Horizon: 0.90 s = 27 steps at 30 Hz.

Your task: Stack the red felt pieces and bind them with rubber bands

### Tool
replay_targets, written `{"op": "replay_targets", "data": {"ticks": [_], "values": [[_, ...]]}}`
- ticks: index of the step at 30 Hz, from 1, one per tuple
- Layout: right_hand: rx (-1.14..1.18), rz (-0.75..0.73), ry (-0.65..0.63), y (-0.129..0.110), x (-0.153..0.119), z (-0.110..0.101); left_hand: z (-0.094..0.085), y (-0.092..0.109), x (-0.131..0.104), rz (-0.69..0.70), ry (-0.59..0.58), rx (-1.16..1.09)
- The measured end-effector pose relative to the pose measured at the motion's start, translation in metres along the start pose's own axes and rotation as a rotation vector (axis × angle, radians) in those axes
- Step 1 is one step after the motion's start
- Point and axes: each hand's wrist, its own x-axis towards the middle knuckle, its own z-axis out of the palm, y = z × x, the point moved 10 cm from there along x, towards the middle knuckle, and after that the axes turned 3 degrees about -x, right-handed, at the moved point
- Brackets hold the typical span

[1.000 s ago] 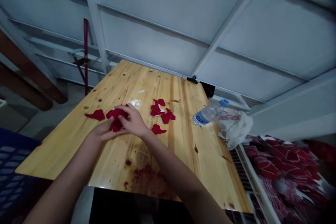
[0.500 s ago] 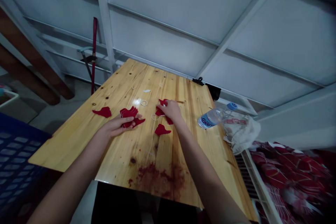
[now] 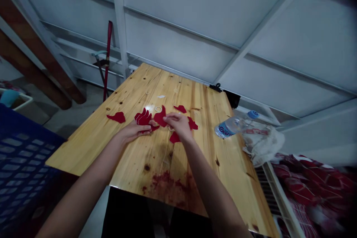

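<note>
Fanned out in my left hand (image 3: 133, 131) is a small stack of red fabric pieces (image 3: 143, 118) with pale edges. The fingers close round its lower part. Just to its right, my right hand (image 3: 180, 124) pinches a single red fabric piece (image 3: 160, 116), held up with a pointed tip. Other cut pieces lie flat about the hands: one red piece (image 3: 117, 117) at the left, another red piece (image 3: 180, 109) behind my right hand. A further red piece (image 3: 193, 123) and a red scrap (image 3: 174, 137) are partly covered by that hand. A pale ring-shaped band (image 3: 158, 109) lies behind the held piece.
The wooden table (image 3: 131, 171) has a red stain (image 3: 167, 180) near its front edge. On the right are a water bottle (image 3: 227, 127), a plastic bag (image 3: 263, 139) and heaped red cloth (image 3: 315, 182). A blue basket (image 3: 25, 156) stands left; a black clip (image 3: 216, 87) grips the back edge.
My right hand has lifted one red piece from the group on the right and brought it left, beside the stack. My left hand keeps its hold. The view has shifted slightly.
</note>
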Motion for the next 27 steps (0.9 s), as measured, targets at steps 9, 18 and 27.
{"op": "replay_targets", "data": {"ticks": [9, 18, 27], "values": [[0.052, -0.171, -0.249, -0.023, -0.004, 0.067, -0.013, 0.013, -0.006, 0.005, 0.067, 0.006], [-0.608, -0.322, -0.135, -0.023, -0.013, 0.056, -0.045, 0.036, -0.009, 0.138, 0.265, -0.067], [-0.082, -0.125, -0.185, 0.003, -0.013, 0.064, -0.061, 0.035, -0.011, 0.121, 0.332, 0.006]]}}
